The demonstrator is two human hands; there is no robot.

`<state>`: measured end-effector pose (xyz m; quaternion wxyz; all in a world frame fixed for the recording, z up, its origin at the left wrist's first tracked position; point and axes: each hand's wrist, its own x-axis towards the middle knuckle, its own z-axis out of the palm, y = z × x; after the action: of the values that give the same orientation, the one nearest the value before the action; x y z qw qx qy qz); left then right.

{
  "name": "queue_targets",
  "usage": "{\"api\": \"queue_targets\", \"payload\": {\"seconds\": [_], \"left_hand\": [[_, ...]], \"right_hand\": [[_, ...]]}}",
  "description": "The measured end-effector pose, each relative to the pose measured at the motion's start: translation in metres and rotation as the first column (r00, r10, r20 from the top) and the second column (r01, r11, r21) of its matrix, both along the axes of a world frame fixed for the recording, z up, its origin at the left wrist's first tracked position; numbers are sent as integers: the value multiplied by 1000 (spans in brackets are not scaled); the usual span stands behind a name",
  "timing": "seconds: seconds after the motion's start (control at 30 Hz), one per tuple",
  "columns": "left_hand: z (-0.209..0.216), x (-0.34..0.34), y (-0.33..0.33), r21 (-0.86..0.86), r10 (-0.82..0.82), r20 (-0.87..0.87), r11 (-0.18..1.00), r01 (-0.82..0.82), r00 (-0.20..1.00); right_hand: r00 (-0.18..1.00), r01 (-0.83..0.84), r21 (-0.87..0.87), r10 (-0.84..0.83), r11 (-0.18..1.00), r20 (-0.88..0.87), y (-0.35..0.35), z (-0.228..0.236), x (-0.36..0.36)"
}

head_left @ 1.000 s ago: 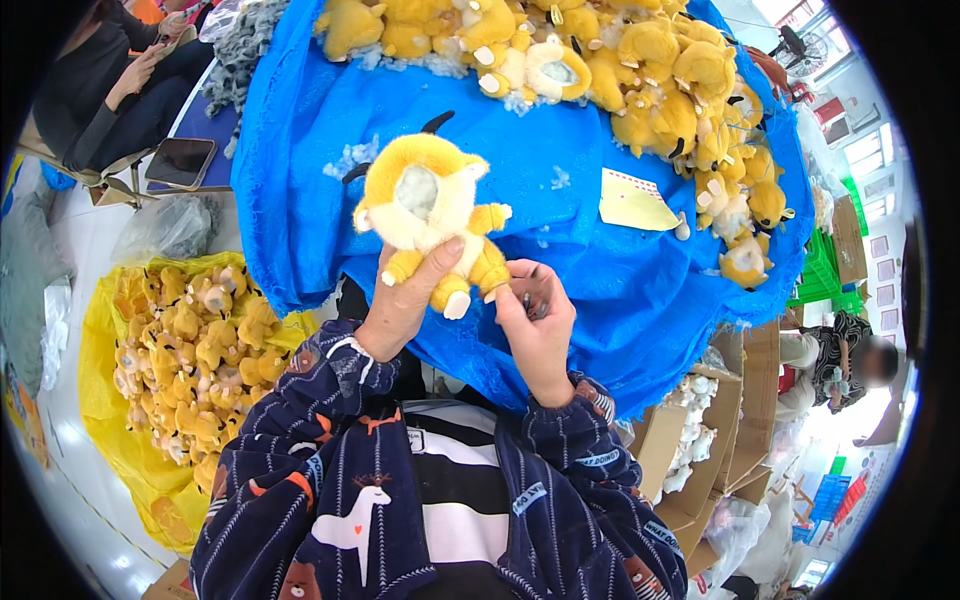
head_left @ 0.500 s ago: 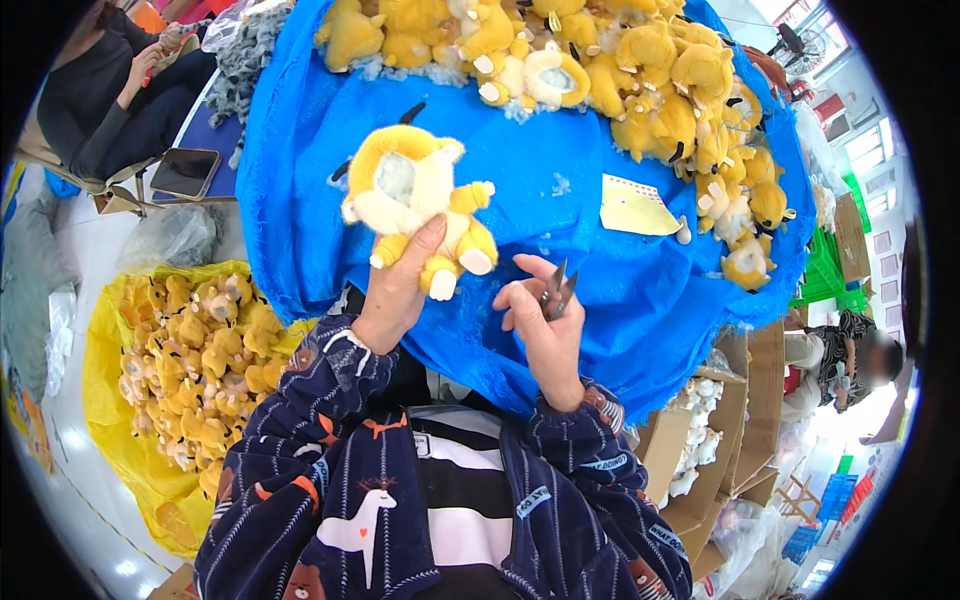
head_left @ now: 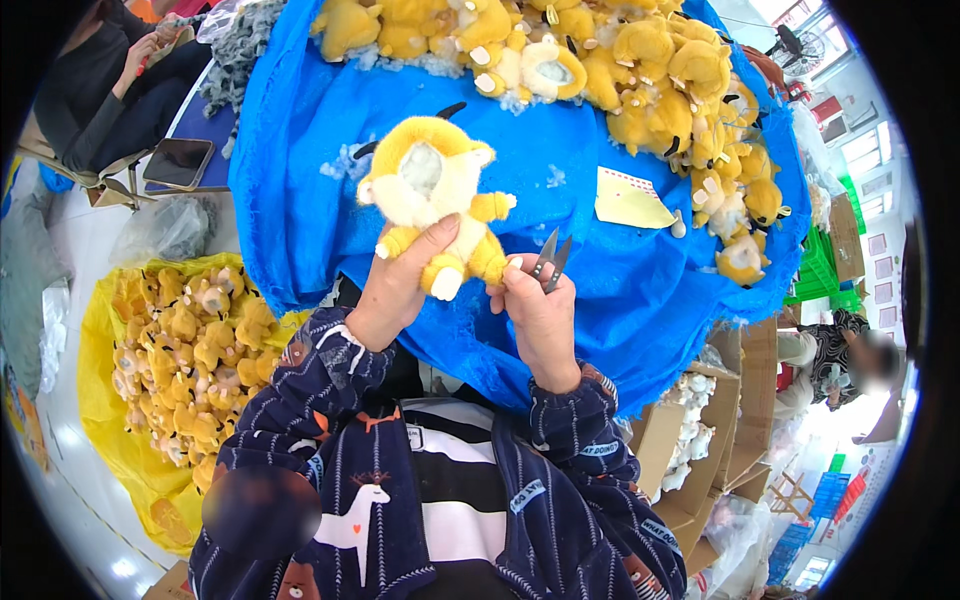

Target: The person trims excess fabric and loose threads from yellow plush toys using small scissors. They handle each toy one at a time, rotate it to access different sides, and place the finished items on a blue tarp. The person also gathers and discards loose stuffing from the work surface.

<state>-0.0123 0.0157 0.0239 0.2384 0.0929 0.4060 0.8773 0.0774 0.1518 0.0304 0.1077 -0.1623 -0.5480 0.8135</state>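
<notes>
A yellow plush toy point(head_left: 455, 238) with cream belly and small black horn-like pieces is gripped by my left hand point(head_left: 392, 295), thumb across its front. White stuffing fills the round opening point(head_left: 421, 170) in its head. My right hand point(head_left: 540, 325) pinches the toy's foot on that side between thumb and finger. Small metal thread snips point(head_left: 551, 260) are also kept in the right hand, blades pointing up and parted. Both hands are in front of the blue cloth point(head_left: 330, 230).
More yellow plush toys point(head_left: 650, 60) are heaped along the far side. A pale yellow paper point(head_left: 632, 200) lies on the cloth. At left stand a yellow sack point(head_left: 105, 400) of plush toys and a phone point(head_left: 178, 163); cardboard boxes point(head_left: 735, 410) are at right. Two other people are farther off.
The plush toy has shifted slightly right in my left hand. My right hand has come left from beside the toy and taken hold of its foot, the snips still in it.
</notes>
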Motion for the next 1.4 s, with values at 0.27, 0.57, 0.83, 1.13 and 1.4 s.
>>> {"api": "queue_targets", "payload": {"seconds": [0.27,0.57,0.83,1.13,1.4], "left_hand": [[-4,-2,3,114,-159,156,983,142,975],[-3,-1,-4,11,-3,26,1000,3,1000],[-5,0,-9,-44,66,-58,997,-68,996],[-2,1,-11,-40,121,-106,991,-126,987],[-10,-9,-5,-40,153,-87,987,-157,984]], "right_hand": [[982,-144,-551,187,822,23,5,-10,1],[822,496,840,191,222,-536,8,-6,2],[763,594,765,128,247,-634,-1,-2,-2],[947,281,434,-175,856,-269,-18,-11,11],[938,191,769,117,610,-326,-6,12,15]]}}
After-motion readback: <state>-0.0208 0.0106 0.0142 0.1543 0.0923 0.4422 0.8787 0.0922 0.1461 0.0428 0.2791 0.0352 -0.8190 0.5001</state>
